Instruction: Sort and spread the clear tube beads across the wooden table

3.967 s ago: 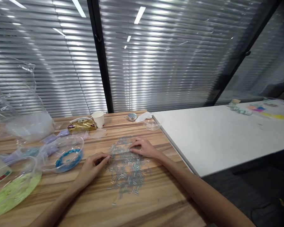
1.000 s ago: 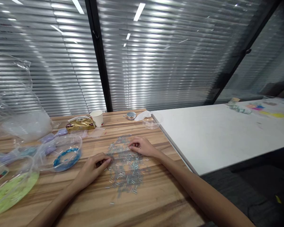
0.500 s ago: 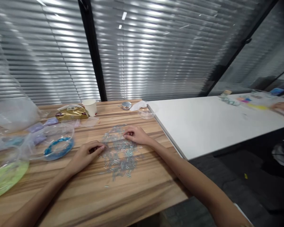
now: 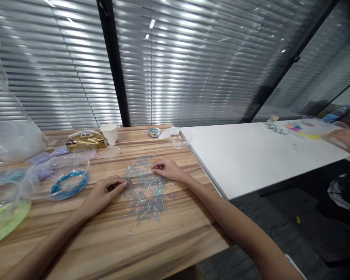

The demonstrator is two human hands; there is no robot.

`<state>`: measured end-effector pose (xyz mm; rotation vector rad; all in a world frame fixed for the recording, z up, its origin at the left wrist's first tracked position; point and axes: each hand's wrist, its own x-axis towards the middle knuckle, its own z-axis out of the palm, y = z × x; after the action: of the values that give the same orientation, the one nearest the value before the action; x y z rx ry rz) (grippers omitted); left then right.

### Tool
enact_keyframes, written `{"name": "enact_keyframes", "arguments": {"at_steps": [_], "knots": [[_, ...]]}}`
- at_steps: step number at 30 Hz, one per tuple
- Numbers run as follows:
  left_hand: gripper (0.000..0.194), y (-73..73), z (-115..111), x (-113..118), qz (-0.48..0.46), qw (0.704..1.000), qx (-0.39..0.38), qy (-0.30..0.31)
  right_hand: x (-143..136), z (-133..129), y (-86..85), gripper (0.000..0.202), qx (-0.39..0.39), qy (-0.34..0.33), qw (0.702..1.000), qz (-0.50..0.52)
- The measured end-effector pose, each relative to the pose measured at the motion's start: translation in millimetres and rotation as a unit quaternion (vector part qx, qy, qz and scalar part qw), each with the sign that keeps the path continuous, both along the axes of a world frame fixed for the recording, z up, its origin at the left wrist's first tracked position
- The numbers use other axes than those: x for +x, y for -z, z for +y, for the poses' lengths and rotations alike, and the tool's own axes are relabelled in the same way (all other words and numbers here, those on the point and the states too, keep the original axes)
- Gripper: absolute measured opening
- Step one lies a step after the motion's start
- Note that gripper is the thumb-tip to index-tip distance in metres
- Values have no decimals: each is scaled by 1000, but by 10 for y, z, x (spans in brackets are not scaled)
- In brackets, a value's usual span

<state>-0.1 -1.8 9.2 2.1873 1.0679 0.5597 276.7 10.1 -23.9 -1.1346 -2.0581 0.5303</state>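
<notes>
Many small clear, bluish tube beads lie spread in a loose patch on the wooden table. My left hand rests at the patch's left edge, thumb and forefinger pinched together; whatever is between them is too small to make out. On the far right part of the beads is my right hand, its fingers curled and the fingertips together. Anything in that pinch is also too small to name. Left of my left hand stands a clear round plastic container with a ring of blue beads inside.
Farther left are a green-bottomed clear container and purple packets. A gold tissue pack, paper cup, round tin and clear dish stand behind. A white table adjoins at right, with another person's hand there.
The view has shifted slightly and become sharper. Both hands keep nearly the same pose over the beads, with no clear change in what they hold.
</notes>
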Motion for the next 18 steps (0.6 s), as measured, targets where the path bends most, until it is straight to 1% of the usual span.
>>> {"name": "enact_keyframes", "arguments": {"at_steps": [6, 9, 13, 18], "knots": [[37, 2, -3, -3, -6, 1000, -6, -11, 22, -27, -7, 9, 1, -6, 1000, 14], [36, 1, -5, -15, -7, 1000, -5, -11, 23, -42, -38, 9, -10, 12, 999, 41], [36, 3, -12, -19, -9, 1000, -3, -12, 24, -58, -88, 10, -36, 38, 992, 118], [37, 13, -7, -11, -12, 1000, -5, -12, 15, -79, -118, 18, -71, 39, 971, 227]]}}
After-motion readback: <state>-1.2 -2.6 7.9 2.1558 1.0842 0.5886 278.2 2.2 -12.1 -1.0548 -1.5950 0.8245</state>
